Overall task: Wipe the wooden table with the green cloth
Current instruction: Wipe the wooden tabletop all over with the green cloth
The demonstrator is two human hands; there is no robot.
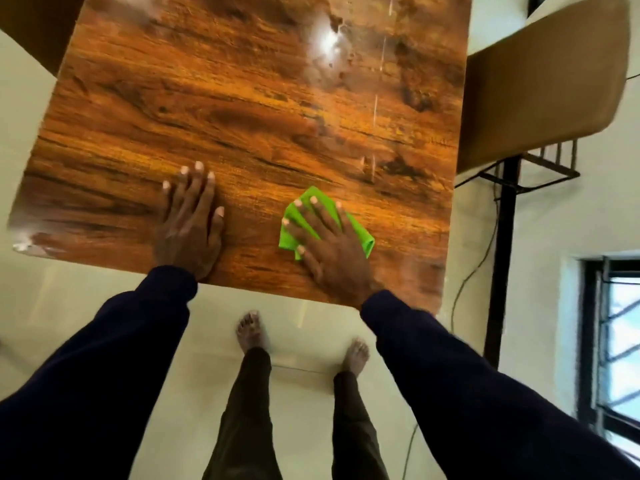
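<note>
While the right hand [329, 244], fingers spread, presses the cloth [362, 237] flat near the table's [242, 98] front edge, the left hand [188, 226] lies flat alongside. Spots [341, 76] and streaks [375, 105] farther back suggest most wiping remains.

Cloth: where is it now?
Head view: the cloth lies on the table near its front edge, under the right hand, right of the left hand.

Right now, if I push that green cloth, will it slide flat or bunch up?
The green cloth looks thin and folded, so probably floppy and light. The right hand presses it flat with spread fingers, which should limit bunching. The wooden table looks glossy, so it likely glides easily.
</note>
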